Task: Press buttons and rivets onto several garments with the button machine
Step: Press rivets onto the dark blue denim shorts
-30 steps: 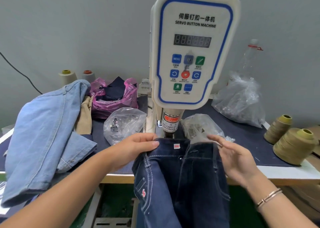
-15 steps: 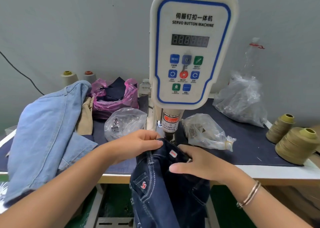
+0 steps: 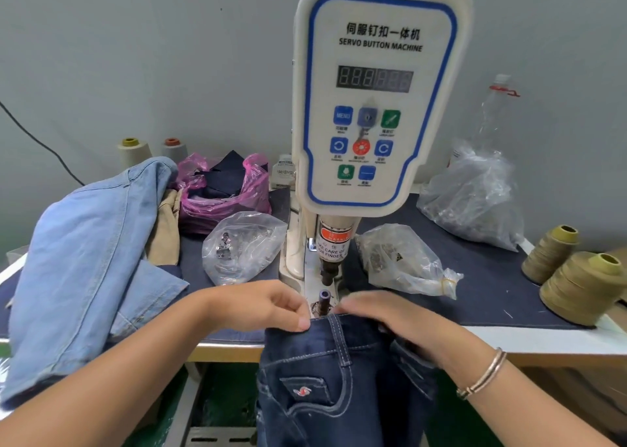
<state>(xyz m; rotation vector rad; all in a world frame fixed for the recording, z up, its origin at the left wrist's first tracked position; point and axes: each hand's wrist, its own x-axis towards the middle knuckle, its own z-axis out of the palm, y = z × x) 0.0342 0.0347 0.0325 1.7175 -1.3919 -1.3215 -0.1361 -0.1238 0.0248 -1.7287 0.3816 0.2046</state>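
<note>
Right at the front edge of the table (image 3: 543, 339), both hands hold the waistband of a pair of dark blue jeans (image 3: 325, 372) just below the button machine (image 3: 376, 100). The left hand (image 3: 261, 306) has its fingers curled, pinching the top edge of the waistband between thumb and fingertips. The right hand (image 3: 390, 314) lies over the band on the other side, fingers bent down onto the cloth — whether it pinches the denim or only presses on it cannot be told from this angle. A thin bracelet (image 3: 481, 373) circles the right wrist.

Between the 2 hands, just beyond the waistband, stands the machine's lower die (image 3: 324, 299), a short dark post, with the upper punch (image 3: 328, 270) hanging apart above it. The jeans hang off the table edge toward the floor, a small red mark showing on a pocket.

On the dark mat to the left lies a light blue denim garment (image 3: 88, 260), with a tan garment (image 3: 168, 229) beside it and a pink bag (image 3: 224, 192) of dark cloth behind. A clear bag (image 3: 244, 246) of metal parts sits left of the machine column; a 2nd clear bag (image 3: 403, 260) lies right of it, and a larger one (image 3: 475, 195) rests farther back. 2 olive thread cones (image 3: 576, 283) stand at the right edge, and 2 pale cones (image 3: 152, 148) stand by the wall.
</note>
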